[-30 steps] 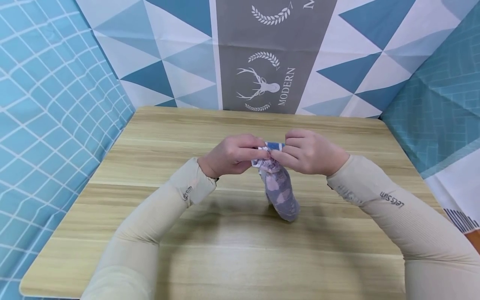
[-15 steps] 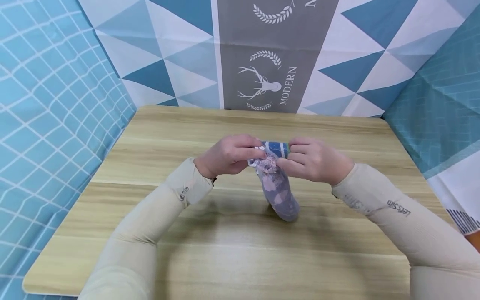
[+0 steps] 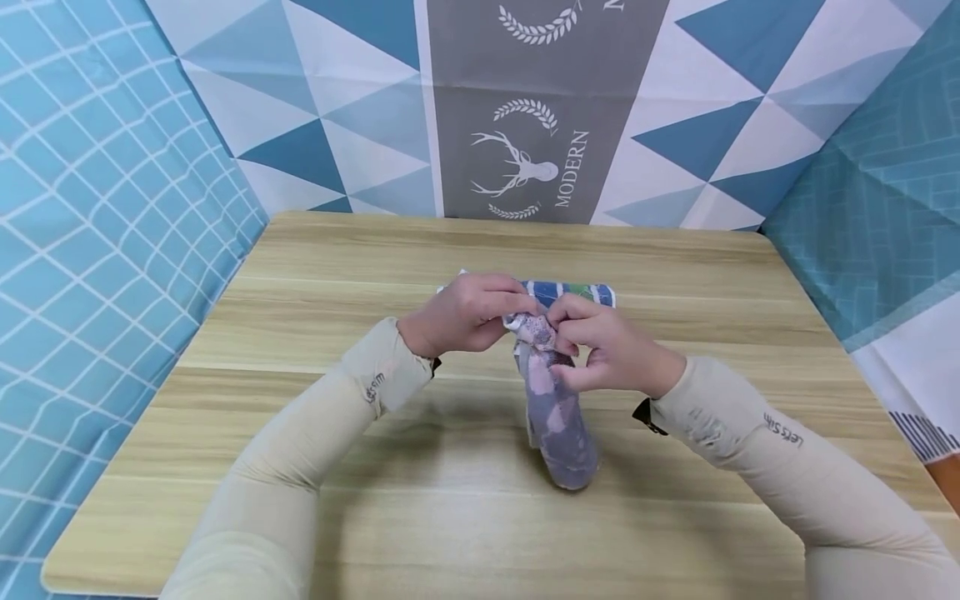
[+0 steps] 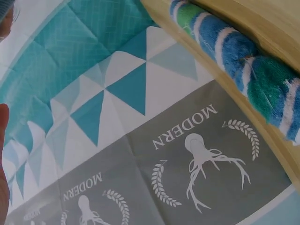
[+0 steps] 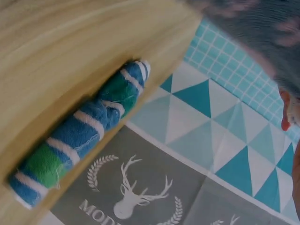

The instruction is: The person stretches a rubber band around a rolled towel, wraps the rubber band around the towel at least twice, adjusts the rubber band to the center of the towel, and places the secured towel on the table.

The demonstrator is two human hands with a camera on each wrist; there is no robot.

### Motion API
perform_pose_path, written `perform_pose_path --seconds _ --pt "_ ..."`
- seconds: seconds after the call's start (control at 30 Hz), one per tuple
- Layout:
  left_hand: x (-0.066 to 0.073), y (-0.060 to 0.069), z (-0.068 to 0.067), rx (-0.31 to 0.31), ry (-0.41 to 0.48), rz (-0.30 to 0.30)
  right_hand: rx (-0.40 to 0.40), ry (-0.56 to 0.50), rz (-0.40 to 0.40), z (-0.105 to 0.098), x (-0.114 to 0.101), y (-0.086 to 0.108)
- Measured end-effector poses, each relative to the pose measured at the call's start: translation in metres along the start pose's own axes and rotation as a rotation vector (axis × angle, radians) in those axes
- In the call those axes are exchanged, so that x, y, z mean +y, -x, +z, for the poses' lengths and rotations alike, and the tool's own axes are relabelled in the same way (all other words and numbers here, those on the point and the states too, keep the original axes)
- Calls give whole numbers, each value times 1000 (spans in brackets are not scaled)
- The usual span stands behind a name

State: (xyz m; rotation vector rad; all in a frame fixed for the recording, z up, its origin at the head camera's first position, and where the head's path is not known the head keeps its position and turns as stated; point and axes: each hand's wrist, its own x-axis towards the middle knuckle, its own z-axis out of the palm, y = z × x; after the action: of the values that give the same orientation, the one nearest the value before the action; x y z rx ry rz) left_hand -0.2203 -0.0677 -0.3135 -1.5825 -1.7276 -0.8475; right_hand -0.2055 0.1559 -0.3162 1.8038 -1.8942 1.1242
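A long, soft bundle of grey-purple cloth (image 3: 558,425) with pink patches hangs down between both hands, its lower end toward the front of the table. I cannot tell what kind of cloth piece it is. My left hand (image 3: 472,312) pinches its bunched upper end, where a paler speckled edge shows. On the right side of that end, my right hand (image 3: 615,350) grips the fabric with curled fingers. The right wrist view catches the patched cloth (image 5: 262,33) blurred at the upper right. Only slivers of fingers (image 4: 3,159) show in the left wrist view.
Behind the hands, a rolled fuzzy cloth (image 5: 77,136) with blue, green and white stripes lies along the far side of the wooden table (image 3: 300,400). A patterned fabric backdrop (image 3: 375,108) rises at the back, and a blue checked sheet (image 3: 97,233) hangs on the left.
My right hand first slid right, then came lower and back in against the cloth. The bundle's lower end has shifted toward the front. More of the striped roll shows.
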Motion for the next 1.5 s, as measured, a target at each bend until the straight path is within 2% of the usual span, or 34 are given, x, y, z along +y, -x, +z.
perform_pose_path --seconds 0.13,0.2,0.27,0.4,0.47,0.53,0.6,0.67,0.7,0.77,0.83,0.93,1.03,1.1,1.2,1.3,1.37,1.5 --pt "0 -1 -6 56 42 -97 95 38 -41 4 -1 2" --pt "1 -2 -7 59 53 -146 121 65 -3 4 -1 2" --pt "2 -3 -6 30 31 -198 116 121 94 5 -1 -1" --pt "7 -7 -6 -4 -38 -347 90 211 382 5 -2 -12" --pt "10 -10 -8 -44 -36 -472 91 160 477 4 -1 -15" --pt "11 -12 -10 -99 25 -613 88 69 502 2 1 -15" --pt "11 -11 -12 -158 106 -734 67 -32 486 0 6 -13" --pt "8 -8 -12 -198 185 -808 35 -127 469 -2 11 -11" --pt "7 -6 -11 -207 218 -814 18 -168 473 -2 13 -11" --pt "3 -2 -9 -218 252 -784 -18 -225 481 -3 16 -12" --pt "0 0 -8 -223 253 -744 -55 -213 472 -3 17 -12" --pt "-2 1 -6 -221 209 -745 -115 44 341 -2 17 -12" --pt "-1 -2 -5 -205 181 -849 -92 372 161 1 16 -11" --pt "1 -5 -4 -195 199 -926 -63 519 64 2 16 -10" --pt "4 -7 0 -202 215 -983 -44 635 -52 3 17 -10" --pt "6 -6 4 -202 234 -1005 -60 703 -141 2 16 -12" --pt "5 -5 6 -191 257 -1026 -75 731 -153 3 16 -14" --pt "1 -1 9 -158 327 -1070 -121 796 -99 7 13 -20"
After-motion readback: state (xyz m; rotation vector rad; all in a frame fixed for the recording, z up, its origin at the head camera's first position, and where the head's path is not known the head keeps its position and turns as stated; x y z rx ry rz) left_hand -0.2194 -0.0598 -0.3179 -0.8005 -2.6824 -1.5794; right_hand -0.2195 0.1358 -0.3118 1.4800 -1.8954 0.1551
